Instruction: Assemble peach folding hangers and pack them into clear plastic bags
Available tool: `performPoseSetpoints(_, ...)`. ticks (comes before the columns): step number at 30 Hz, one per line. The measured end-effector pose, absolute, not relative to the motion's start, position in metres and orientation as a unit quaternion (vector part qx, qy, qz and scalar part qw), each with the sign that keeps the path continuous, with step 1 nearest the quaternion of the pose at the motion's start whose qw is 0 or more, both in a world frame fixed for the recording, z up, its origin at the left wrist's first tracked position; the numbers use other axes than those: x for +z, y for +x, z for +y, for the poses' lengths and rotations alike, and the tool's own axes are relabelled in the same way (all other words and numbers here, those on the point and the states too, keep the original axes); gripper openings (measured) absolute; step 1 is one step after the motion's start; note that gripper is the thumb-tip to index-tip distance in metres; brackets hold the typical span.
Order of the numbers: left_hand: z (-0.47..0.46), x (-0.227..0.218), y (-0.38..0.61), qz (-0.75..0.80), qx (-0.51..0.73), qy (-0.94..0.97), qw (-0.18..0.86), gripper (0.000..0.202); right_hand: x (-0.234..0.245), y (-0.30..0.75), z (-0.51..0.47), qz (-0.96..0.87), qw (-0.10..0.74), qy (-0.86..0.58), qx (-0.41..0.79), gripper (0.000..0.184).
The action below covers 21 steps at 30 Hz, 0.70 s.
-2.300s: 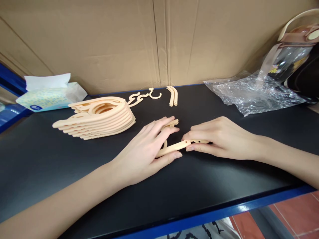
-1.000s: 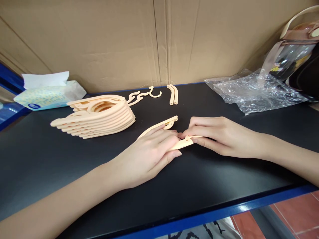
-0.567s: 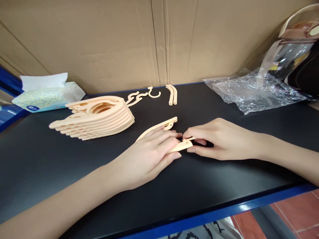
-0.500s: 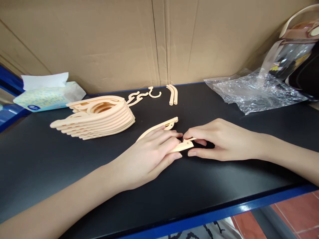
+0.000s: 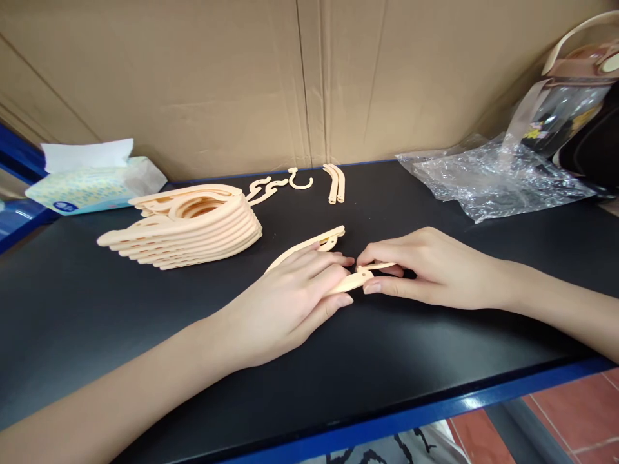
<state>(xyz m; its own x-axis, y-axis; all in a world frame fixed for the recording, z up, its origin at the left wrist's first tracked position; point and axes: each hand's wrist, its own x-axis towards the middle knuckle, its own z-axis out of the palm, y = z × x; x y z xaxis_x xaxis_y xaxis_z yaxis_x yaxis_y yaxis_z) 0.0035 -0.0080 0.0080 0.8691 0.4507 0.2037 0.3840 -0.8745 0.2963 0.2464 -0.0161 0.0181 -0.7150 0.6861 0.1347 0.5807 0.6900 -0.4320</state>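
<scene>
Pinning curved cream plastic hanger arm [image 5: 351, 282] under left hand [image 5: 290, 283], roughly along front edge of table [image 5: 387, 354]; pinching thin cream plastic strip [image 5: 381, 265] in right hand [image 5: 428, 265], just beside its tip.

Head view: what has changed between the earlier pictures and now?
The left hand drew its fingers back toward the person, baring more of the beige hanger. The right hand recently raised its thumb to the hanger's near end. Both still hold it. Hanger stack and tissue pack stayed put.
</scene>
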Motion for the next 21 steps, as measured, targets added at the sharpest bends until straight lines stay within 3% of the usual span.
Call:
performPoseSetpoints(14, -0.0083, 0.0062, 0.0043, 0.224, 0.127, 0.959, 0.117, 0.032, 0.0153, 0.2467, -0.0155, -0.884, 0.119, -0.405, 0.201, 0.032)
performPoseSetpoints(21, -0.0086, 0.0069, 0.0041, 0.233, 0.122, 0.957, 0.122, 0.029, 0.0172, 0.2475, -0.0187, -0.863, 0.154, -0.441, 0.192, 0.034)
